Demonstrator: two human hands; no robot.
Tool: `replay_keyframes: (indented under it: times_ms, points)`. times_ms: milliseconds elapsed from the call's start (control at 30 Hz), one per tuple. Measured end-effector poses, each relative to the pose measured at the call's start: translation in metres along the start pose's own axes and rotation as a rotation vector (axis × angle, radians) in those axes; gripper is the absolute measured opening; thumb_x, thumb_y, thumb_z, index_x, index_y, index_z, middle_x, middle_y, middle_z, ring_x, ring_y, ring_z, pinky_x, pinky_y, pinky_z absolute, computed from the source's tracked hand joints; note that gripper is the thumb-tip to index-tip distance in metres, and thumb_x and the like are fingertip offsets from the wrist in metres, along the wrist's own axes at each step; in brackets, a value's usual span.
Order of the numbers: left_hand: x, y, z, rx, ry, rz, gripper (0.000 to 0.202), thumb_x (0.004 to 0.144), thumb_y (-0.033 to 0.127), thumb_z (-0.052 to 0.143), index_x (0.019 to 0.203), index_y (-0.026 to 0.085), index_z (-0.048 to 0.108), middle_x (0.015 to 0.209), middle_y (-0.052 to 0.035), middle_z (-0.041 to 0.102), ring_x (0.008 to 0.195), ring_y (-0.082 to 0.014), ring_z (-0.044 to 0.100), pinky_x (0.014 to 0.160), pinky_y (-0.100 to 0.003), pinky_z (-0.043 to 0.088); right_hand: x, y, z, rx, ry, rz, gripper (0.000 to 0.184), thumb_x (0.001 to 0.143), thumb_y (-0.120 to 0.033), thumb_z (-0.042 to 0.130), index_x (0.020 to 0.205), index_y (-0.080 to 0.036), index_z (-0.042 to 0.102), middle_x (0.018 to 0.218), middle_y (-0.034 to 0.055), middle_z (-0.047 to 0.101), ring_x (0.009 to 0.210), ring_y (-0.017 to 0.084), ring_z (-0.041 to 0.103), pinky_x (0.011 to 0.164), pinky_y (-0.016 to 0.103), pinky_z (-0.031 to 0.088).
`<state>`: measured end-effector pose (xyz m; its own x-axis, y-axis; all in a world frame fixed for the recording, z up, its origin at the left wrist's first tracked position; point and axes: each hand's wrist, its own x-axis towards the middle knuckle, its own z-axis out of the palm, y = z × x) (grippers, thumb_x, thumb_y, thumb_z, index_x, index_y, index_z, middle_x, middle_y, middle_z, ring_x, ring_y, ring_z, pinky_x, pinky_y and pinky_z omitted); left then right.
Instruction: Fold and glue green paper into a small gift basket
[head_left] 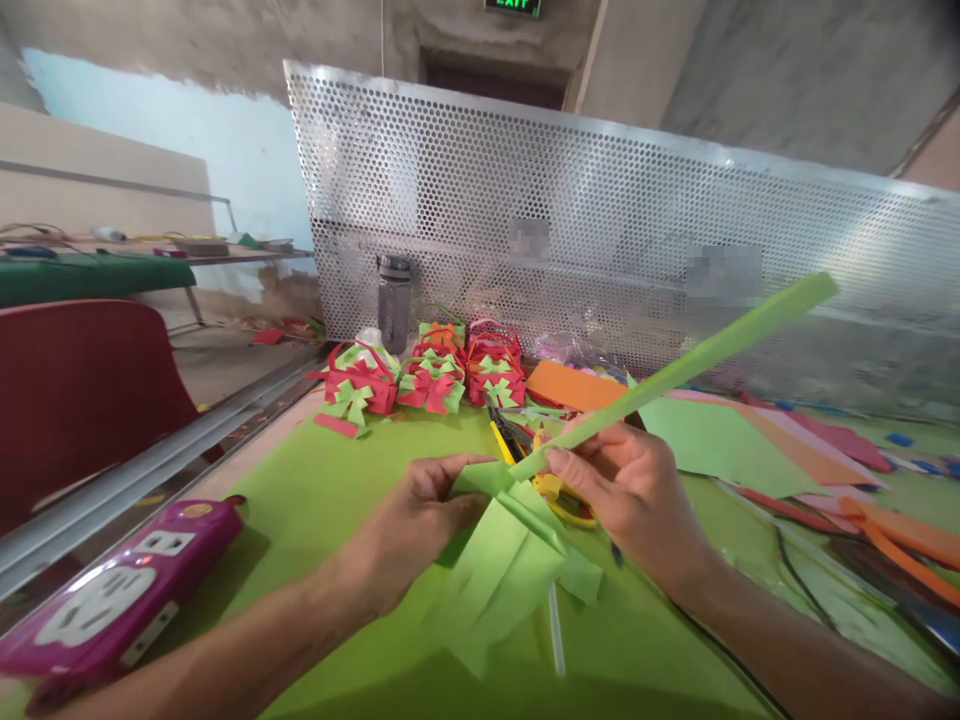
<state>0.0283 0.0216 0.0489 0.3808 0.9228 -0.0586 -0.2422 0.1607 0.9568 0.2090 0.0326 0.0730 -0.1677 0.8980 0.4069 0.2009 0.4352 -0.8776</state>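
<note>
My left hand (431,525) is closed on the left edge of a folded light-green paper piece (514,555), with its fingers partly behind the paper. Between the thumb and fingers of my right hand (626,490) is a long light-green paper strip (705,350). The strip slants up to the right, and its lower end meets the top of the folded piece; whether it is stuck there I cannot tell. Just behind the paper lie yellow-handled scissors (562,500) and a yellow-and-black cutter (504,440). A thin white stick (556,630) shows below the folded paper.
Several red and green paper baskets with bows (427,385) stand at the back, near a grey bottle (394,305). Coloured paper sheets (735,440) cover the right side. A purple power strip (127,590) sits at left. A perforated metal panel (480,180) closes off the table's far side.
</note>
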Motion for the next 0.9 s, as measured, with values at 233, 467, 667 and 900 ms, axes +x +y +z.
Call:
replay_keyframes:
  times_ms: [233,467,667,900]
  points:
    - [-0.001,-0.003,-0.001,0.058,0.002,-0.014,0.027,0.067,0.033,0.072,0.085,0.013,0.068,0.06,-0.0017,0.064,0.052,-0.0123,0.057,0.049,-0.021,0.043,0.0,0.001,0.001,-0.081,0.016,-0.04,0.015,0.075,-0.031,0.063,0.076,-0.017,0.061,0.062,0.001,0.061,0.064,0.018,0.061,0.057,0.029,0.049]
    - [-0.003,-0.005,0.002,0.124,0.007,0.011,0.022,0.068,0.033,0.069,0.072,0.012,0.062,0.06,-0.0003,0.059,0.052,-0.0101,0.05,0.051,-0.022,0.041,-0.007,0.003,0.002,-0.141,0.009,-0.061,0.014,0.076,-0.031,0.062,0.078,-0.017,0.061,0.071,0.0039,0.067,0.068,0.019,0.063,0.061,0.031,0.05]
    - [-0.004,0.0,-0.002,0.421,0.069,0.026,0.012,0.075,0.027,0.058,0.079,0.015,0.056,0.058,0.0053,0.05,0.048,-0.0062,0.038,0.044,-0.017,0.03,-0.01,0.004,0.002,-0.149,-0.038,-0.086,0.01,0.078,-0.028,0.062,0.083,-0.019,0.062,0.072,0.0,0.067,0.072,0.017,0.064,0.064,0.028,0.05]
    - [-0.001,0.001,-0.007,0.657,-0.006,0.08,0.032,0.078,0.025,0.051,0.108,0.019,0.059,0.072,0.003,0.053,0.054,-0.0076,0.036,0.049,-0.019,0.03,-0.007,0.006,0.003,-0.127,-0.096,-0.125,0.007,0.079,-0.022,0.061,0.086,-0.021,0.06,0.078,-0.002,0.067,0.075,0.013,0.064,0.068,0.023,0.051]
